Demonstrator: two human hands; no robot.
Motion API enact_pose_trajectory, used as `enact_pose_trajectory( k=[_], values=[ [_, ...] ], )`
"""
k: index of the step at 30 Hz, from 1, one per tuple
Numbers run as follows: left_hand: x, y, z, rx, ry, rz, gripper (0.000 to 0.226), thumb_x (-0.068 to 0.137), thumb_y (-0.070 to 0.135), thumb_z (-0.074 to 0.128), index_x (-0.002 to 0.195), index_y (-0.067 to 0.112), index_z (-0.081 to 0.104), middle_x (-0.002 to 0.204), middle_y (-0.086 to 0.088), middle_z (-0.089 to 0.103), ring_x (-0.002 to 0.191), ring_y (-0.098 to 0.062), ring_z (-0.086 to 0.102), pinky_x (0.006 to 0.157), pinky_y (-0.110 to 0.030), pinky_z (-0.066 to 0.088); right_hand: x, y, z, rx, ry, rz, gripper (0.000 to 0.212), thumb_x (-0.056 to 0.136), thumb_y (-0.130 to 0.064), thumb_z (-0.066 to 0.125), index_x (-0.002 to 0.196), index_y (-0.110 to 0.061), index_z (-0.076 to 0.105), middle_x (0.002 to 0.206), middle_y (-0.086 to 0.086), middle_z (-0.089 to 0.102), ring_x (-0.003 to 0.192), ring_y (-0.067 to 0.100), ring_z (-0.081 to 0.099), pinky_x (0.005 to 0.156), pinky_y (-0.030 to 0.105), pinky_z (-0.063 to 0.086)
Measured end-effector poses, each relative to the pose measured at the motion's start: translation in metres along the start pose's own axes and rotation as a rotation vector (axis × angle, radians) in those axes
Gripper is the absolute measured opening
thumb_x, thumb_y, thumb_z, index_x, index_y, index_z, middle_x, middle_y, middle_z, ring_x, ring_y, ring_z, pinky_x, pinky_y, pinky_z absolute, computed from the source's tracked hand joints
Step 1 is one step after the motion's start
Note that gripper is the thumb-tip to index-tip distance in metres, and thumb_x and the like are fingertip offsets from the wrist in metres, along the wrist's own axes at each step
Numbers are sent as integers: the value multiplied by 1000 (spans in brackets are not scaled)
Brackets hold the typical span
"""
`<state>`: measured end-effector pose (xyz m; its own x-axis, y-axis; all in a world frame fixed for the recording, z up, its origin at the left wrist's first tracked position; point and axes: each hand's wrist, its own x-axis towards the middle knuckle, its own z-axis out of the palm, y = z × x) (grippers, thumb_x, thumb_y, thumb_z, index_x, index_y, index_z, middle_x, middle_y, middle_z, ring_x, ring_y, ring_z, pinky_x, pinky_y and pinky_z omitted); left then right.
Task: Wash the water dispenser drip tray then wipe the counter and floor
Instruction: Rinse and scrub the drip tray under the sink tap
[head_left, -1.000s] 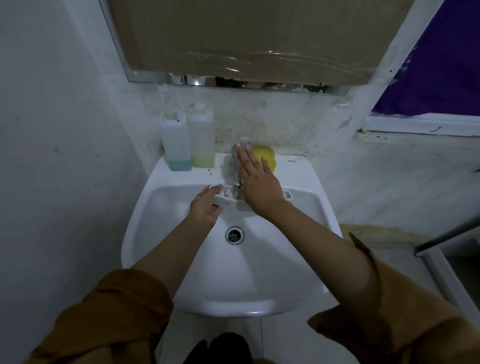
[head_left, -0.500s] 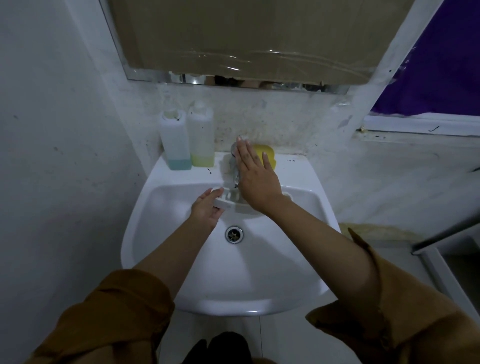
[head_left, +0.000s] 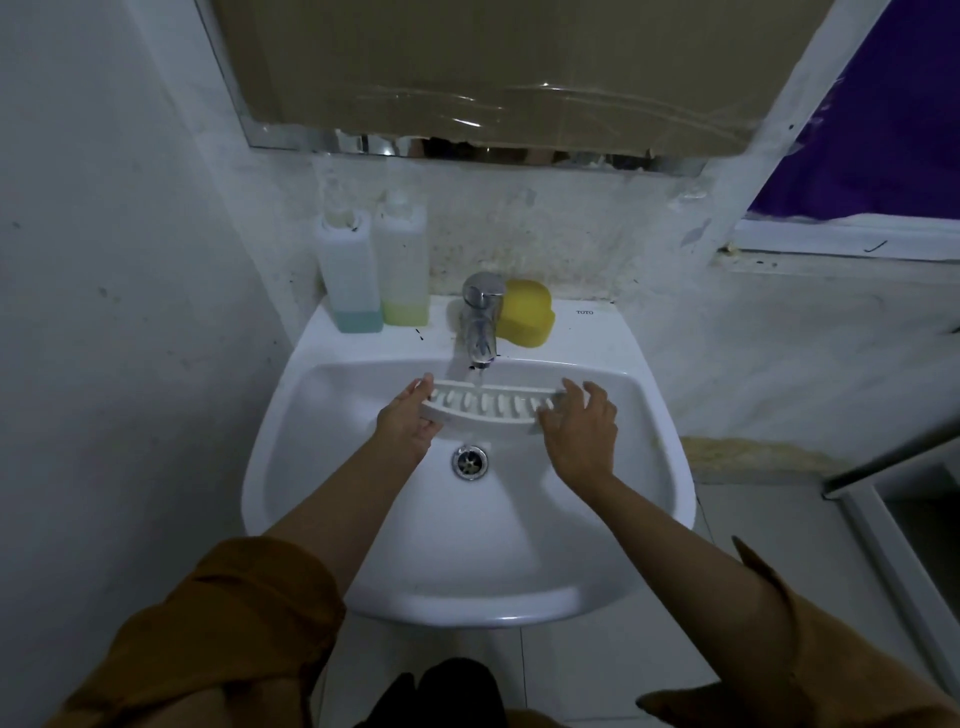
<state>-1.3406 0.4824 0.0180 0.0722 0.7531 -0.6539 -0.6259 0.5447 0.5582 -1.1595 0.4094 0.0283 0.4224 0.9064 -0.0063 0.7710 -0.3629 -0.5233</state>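
Stained white wall (head_left: 571, 234) backs a white sink (head_left: 363, 571), and above the sink hangs a mirror (head_left: 493, 62) covered with taped brown cardboard. Two clear bottles stand on the sink's rear left corner, one with blue liquid (head_left: 348, 275), one with yellow-green (head_left: 402, 265). Over the sink's bowl the slotted white drip tray (head_left: 488, 408) lies level. The left hand (head_left: 408, 423) curls round its left end, thumb on top. The right hand (head_left: 582, 428) clasps its right end, fingers splayed over the edge. A chrome faucet (head_left: 480, 317) at the sink's rear middle drops a thin stream onto the tray. A yellow sponge (head_left: 524, 319) sits on the sink's rear ledge. The drain (head_left: 469, 461) marks the sink's middle. "TOTO" (head_left: 584, 312) is printed at the sink's rear right.
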Motion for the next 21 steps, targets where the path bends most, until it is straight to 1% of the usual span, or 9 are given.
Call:
enact_pose_trajectory(
  k=[1, 3, 5, 7, 9, 11, 15, 18, 21],
  values=[
    [-1, -1, 3, 9, -8, -3, 1, 90, 9, 58, 90, 9, 58, 89, -7, 60, 82, -19, 59, 102, -45, 43, 2, 3, -1, 84, -22, 70, 51, 94, -30, 49, 141, -13, 37, 145, 17, 32, 131, 35, 34, 105, 43, 32],
    [1, -6, 9, 39, -25, -15, 3, 90, 11, 58, 88, 10, 58, 91, -8, 61, 83, -20, 59, 99, -43, 45, 6, 8, -5, 274, -68, 166, 49, 97, -28, 45, 141, -11, 34, 141, 19, 35, 123, 36, 43, 101, 40, 36],
    [-2, -8, 16, 61, -49, -17, 15, 91, 13, 58, 104, 7, 59, 106, -11, 61, 82, -18, 60, 94, -38, 47, 7, 12, -10, 380, -74, 195, 49, 97, -23, 43, 142, -7, 31, 139, 21, 38, 122, 35, 45, 100, 36, 36],
    [-4, -10, 23, 55, -56, -26, 30, 92, 14, 56, 121, 7, 55, 123, -15, 58, 95, -22, 62, 91, -37, 46, 9, 17, -14, 399, -53, 209, 49, 97, -21, 44, 142, -5, 31, 139, 22, 39, 124, 34, 43, 101, 36, 35],
    [-7, -8, 29, 33, -54, -51, 30, 94, 19, 53, 122, 8, 54, 133, -15, 54, 112, -27, 59, 90, -38, 45, 11, 18, -16, 406, -34, 222, 49, 97, -22, 45, 142, -6, 31, 139, 21, 39, 123, 34, 44, 102, 36, 35],
    [-8, -4, 31, -7, -63, -76, 24, 96, 22, 48, 116, 11, 56, 140, -14, 49, 103, -25, 60, 88, -37, 46, 13, 17, -14, 410, -28, 220, 50, 97, -23, 46, 142, -6, 32, 139, 21, 40, 123, 34, 45, 101, 35, 36],
    [-7, 10, 15, -43, -10, -46, 39, 99, 16, 42, 137, 9, 44, 146, -13, 42, 131, -28, 43, 103, -39, 38, 14, 2, -1, 453, -83, 195, 49, 96, -23, 48, 141, -7, 34, 138, 21, 41, 122, 33, 46, 100, 33, 37],
    [-7, 26, -8, -76, 49, -4, 38, 98, 13, 45, 136, 7, 45, 144, -14, 43, 119, -28, 51, 103, -39, 37, 13, -16, 15, 498, -166, 173, 48, 95, -23, 50, 140, -10, 37, 135, 20, 43, 121, 32, 46, 101, 34, 36],
    [-7, 41, -33, -114, 103, 24, 21, 95, 12, 52, 113, 4, 57, 139, -16, 49, 89, -23, 59, 96, -37, 42, 12, -34, 30, 543, -239, 167, 45, 94, -18, 49, 138, -12, 41, 134, 19, 46, 121, 32, 47, 105, 41, 39]
  ],
)
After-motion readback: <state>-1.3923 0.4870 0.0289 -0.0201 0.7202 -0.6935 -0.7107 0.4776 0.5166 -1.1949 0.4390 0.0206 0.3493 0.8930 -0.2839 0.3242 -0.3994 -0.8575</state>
